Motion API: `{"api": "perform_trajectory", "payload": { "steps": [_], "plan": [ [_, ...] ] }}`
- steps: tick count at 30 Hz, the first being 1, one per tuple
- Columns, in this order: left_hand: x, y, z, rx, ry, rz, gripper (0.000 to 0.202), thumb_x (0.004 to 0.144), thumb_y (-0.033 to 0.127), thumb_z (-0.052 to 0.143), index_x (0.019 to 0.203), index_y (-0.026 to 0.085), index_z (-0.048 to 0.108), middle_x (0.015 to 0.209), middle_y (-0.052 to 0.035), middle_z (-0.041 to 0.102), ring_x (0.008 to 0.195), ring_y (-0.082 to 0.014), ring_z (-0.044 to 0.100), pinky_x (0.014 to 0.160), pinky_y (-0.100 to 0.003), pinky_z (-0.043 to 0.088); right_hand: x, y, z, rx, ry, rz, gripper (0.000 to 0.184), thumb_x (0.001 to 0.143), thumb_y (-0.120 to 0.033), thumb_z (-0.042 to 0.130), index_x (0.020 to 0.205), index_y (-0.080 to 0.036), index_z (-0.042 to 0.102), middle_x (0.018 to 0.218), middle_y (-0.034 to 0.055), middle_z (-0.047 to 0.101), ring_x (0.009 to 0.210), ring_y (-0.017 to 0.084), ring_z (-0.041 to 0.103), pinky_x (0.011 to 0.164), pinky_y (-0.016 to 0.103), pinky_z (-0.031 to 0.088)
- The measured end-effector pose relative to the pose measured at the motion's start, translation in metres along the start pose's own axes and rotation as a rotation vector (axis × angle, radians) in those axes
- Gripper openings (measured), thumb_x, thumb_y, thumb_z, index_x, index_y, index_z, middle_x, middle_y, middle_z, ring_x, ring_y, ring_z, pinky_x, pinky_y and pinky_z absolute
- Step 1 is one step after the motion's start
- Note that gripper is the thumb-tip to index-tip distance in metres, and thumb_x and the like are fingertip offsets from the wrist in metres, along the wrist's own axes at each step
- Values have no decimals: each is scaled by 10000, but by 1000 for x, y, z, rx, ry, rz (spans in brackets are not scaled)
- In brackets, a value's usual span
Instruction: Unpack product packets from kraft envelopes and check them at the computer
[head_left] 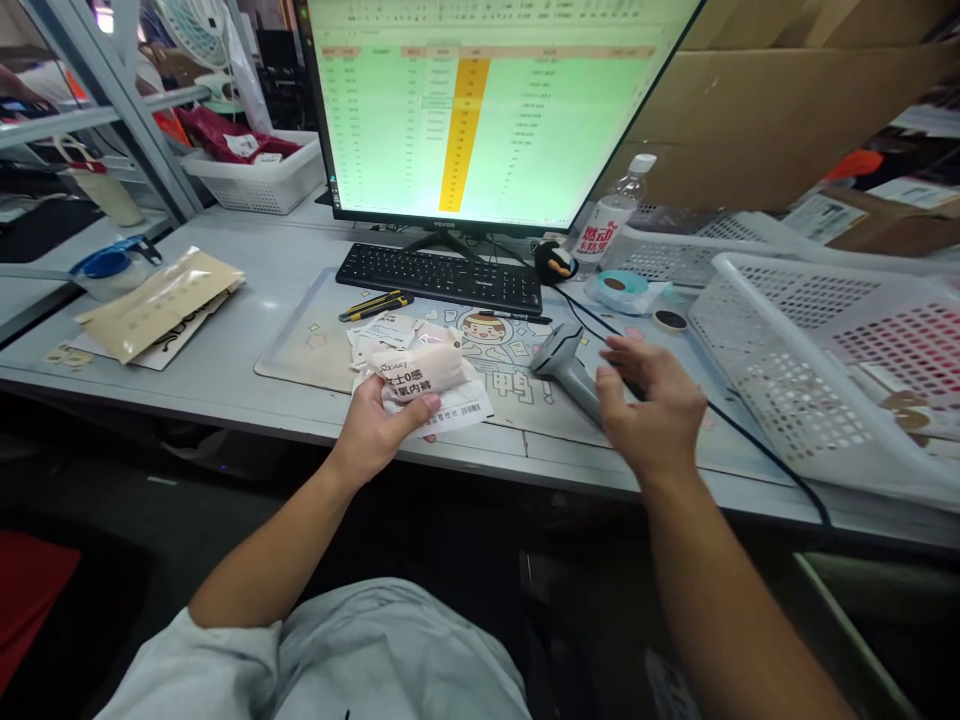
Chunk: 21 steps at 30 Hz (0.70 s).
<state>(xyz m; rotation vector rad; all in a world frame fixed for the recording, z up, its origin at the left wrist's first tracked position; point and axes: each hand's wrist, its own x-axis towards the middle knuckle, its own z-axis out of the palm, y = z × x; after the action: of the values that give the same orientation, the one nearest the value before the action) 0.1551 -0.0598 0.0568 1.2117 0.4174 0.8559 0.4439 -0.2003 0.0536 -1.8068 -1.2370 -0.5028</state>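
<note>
My left hand is closed on a pale pink packet of underwear with dark printed lettering, thumb on its front. A white bag with small print lies under the packet, its lower edge showing beside my fingers. More small white labels lie just behind it on the desk mat. On the right, my right hand hovers by the handle of a grey barcode scanner, fingers curved and thumb apart. The scanner rests on the mat, its head pointing left; part of its handle is hidden by my hand.
A black keyboard sits below the monitor. Yellow-black cutters and a pen lie nearby. At right are a bottle, tape rolls, a scanner cable and a white basket. Mailer bags lie left.
</note>
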Motion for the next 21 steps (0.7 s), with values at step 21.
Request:
{"api": "perform_trajectory", "payload": {
  "steps": [21],
  "plan": [
    [0,19,3,-144,-20,-12,505,736,471,935,1013,140,673,787,-37,714,557,-141,642,442,-217,551,12,163,-10,-270,-290,93,594,872,-591,638,1296,-177,662,1261,164,659,1076,302,634,904,445,505]
  ]
}}
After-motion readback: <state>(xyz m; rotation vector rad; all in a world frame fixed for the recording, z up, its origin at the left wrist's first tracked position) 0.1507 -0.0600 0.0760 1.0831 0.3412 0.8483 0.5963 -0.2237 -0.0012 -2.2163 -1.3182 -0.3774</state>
